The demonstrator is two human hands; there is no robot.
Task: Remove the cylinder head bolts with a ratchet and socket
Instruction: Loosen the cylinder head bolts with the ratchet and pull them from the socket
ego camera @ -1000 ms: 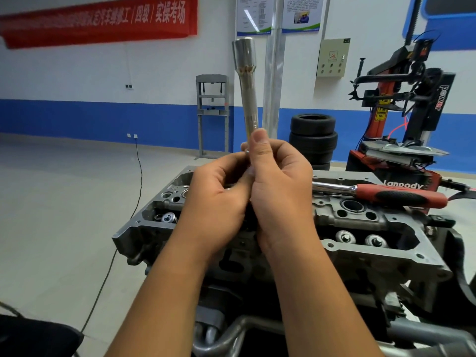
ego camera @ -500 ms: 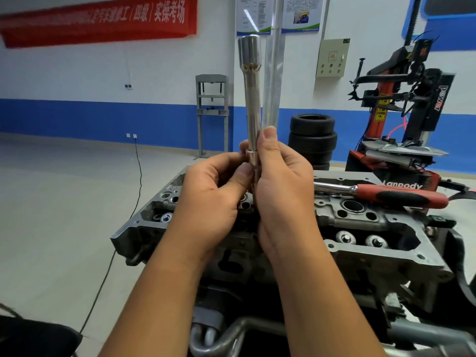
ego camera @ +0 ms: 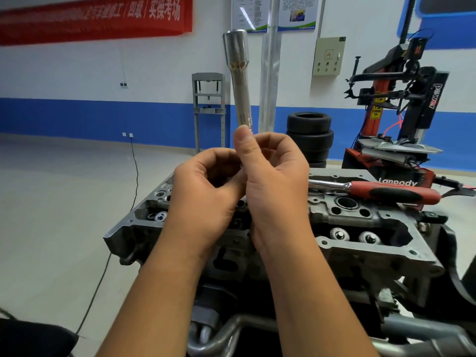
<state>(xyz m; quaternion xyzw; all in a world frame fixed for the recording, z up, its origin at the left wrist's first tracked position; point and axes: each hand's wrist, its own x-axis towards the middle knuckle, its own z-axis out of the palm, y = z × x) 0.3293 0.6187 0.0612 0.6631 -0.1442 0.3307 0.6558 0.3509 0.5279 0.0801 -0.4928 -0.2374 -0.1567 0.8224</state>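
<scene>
Since the earlier frame, long socket [ego camera: 238, 81] tilted slightly left. Left hand [ego camera: 206, 194] at centre frame was curled near its hidden base, grip unclear; right hand [ego camera: 275, 181] pinched it upright, thumb up. Ratchet [ego camera: 381, 190] lay on cylinder head [ego camera: 360, 228], right of frame.

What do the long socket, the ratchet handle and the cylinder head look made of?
Long socket: polished, likely chromed steel, mirror-like reflections. Ratchet handle: red and black grip, probably rubber or plastic, on a shiny metal shank. Cylinder head: dull grey cast metal, probably aluminium, matte grainy surface.
</scene>
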